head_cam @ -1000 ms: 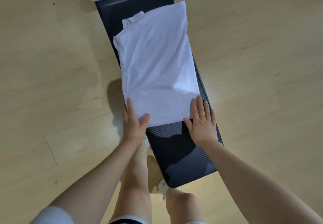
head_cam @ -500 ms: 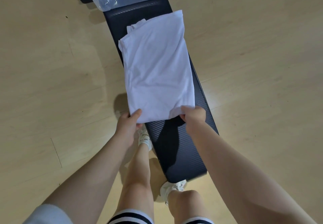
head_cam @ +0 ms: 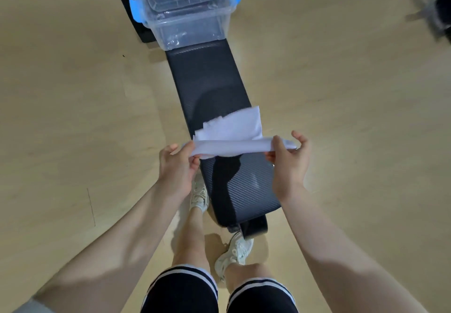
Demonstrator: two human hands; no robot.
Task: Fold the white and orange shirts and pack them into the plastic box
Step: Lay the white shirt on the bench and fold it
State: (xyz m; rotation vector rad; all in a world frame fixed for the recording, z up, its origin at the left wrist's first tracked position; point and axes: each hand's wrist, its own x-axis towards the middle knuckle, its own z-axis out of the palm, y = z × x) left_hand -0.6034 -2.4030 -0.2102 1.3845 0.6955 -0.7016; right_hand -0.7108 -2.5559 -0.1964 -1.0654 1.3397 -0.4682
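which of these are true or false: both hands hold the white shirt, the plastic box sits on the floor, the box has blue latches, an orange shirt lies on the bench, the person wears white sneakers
1. Both hands hold the white shirt. True: the left hand and the right hand each grip one end of it above the bench.
2. The plastic box sits on the floor. False: it rests on the far end of the bench.
3. The box has blue latches. True.
4. An orange shirt lies on the bench. False: no orange shirt is in view.
5. The person wears white sneakers. True.
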